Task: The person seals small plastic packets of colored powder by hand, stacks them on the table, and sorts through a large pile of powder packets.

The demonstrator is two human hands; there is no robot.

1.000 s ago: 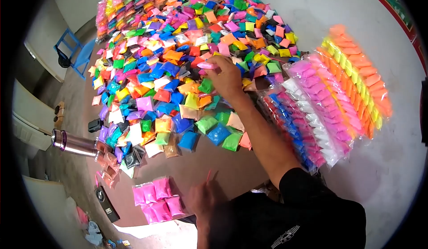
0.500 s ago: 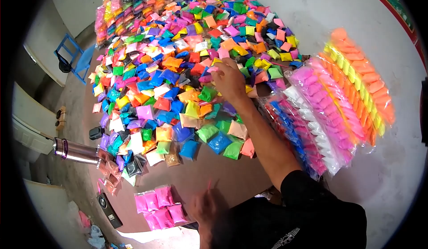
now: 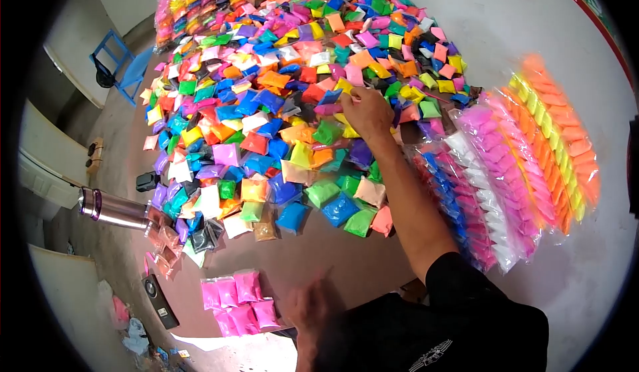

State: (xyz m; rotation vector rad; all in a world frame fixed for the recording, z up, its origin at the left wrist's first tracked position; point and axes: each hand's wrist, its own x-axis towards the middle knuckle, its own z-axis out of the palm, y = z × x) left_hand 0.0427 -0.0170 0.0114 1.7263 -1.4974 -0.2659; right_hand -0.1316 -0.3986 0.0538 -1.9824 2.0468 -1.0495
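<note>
My right hand (image 3: 367,111) reaches into the big heap of small coloured packets (image 3: 266,99). Its fingers are bent together at a blue packet (image 3: 329,97) beside a yellow one; whether they grip it is hard to see. Nearer to me, my left hand (image 3: 307,309) is low over the table's front edge, blurred, and its fingers cannot be made out. Just left of it, bright pink packets (image 3: 246,285) lie in two rows on the brown table (image 3: 293,255).
Long clear strips of packets (image 3: 492,166) lie at the right. A steel flask (image 3: 113,209), a black case (image 3: 147,182) and a dark phone-like device (image 3: 160,300) are along the left side. A blue chair (image 3: 133,69) stands beyond. Bagged packets (image 3: 190,6) are at the back left.
My right hand has shifted slightly among the packets, and the pink packet at its fingertips no longer shows there. A blue packet now shows by the fingers. The view has shifted a little.
</note>
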